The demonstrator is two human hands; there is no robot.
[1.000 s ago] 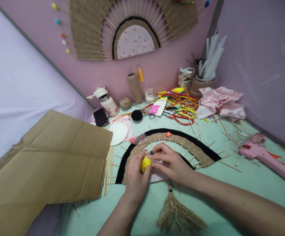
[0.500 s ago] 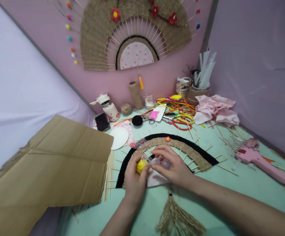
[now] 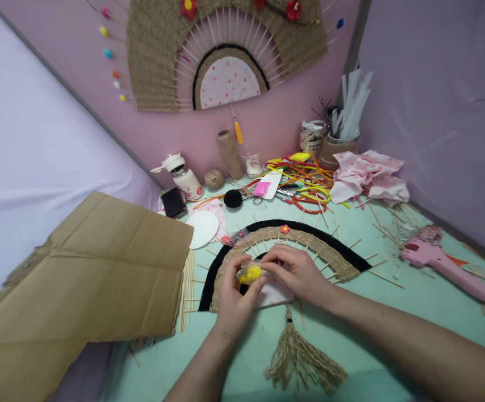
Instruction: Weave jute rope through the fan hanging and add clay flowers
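Observation:
My left hand (image 3: 234,301) grips a small clear plastic bag with something soft and yellow in it, perhaps clay; the yellow bag (image 3: 250,273) lies between thumb and fingers. Pinched at the bag's upper right edge are the fingertips of my right hand (image 3: 301,274). Both hands are above a woven fan (image 3: 345,269) with a black outer band, thin sticks and a pink-dotted half circle at its base, partly hidden by the hands. A small red flower (image 3: 285,229) sits on the weave. Below the fan lies a twine tassel (image 3: 303,357).
Cardboard (image 3: 133,268) stands at left beside thin sticks. A pink glue gun (image 3: 452,268) lies at right. Behind are a white bottle (image 3: 187,183), a twine ball (image 3: 214,179), scissors (image 3: 313,194), coloured stems and crumpled dotted cloth (image 3: 368,176). A finished-looking fan (image 3: 154,67) hangs on the wall.
The yellow bag has been raised and turned, so more of it shows between my hands. My right fingers have drawn together at its edge. The view has tilted slightly down.

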